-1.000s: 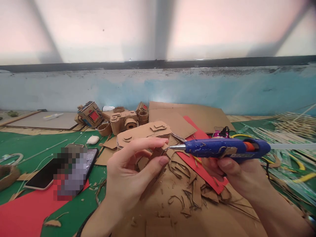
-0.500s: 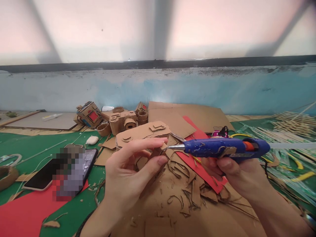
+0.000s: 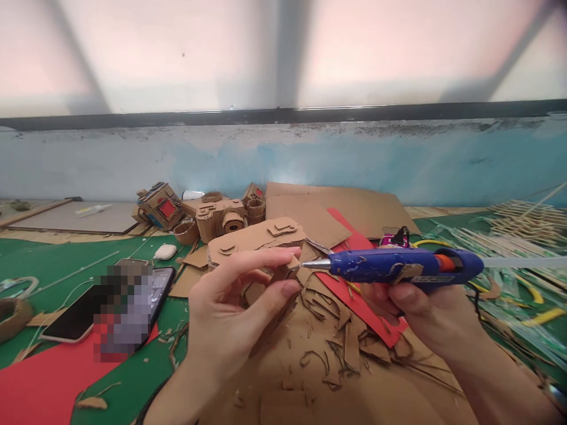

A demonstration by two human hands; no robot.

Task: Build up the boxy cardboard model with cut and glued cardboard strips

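Note:
My left hand (image 3: 230, 313) pinches a small cardboard piece (image 3: 283, 270) between thumb and fingers; the palm hides much of it. From the right, my right hand (image 3: 420, 301) grips a blue hot glue gun (image 3: 381, 264) with a clear glue stick (image 3: 522, 261) sticking out of its back. The metal nozzle (image 3: 316, 264) points left and meets the edge of the cardboard piece, as near as I can tell. Just behind my left hand lies a cardboard camera body (image 3: 257, 236) with small cardboard shapes on its top.
Cardboard scraps (image 3: 336, 330) litter a cardboard sheet (image 3: 390, 389). Farther back stand a cardboard camera (image 3: 221, 215) and a boxy cardboard model (image 3: 162, 206). Phones (image 3: 73, 310) lie at left by red paper (image 3: 39, 383). Thin wooden sticks (image 3: 531, 218) and glue sticks (image 3: 509, 283) spread at right.
Hardly anything differs. The glue gun and its nozzle have shifted very slightly at the cardboard edge; my left hand keeps its pinch.

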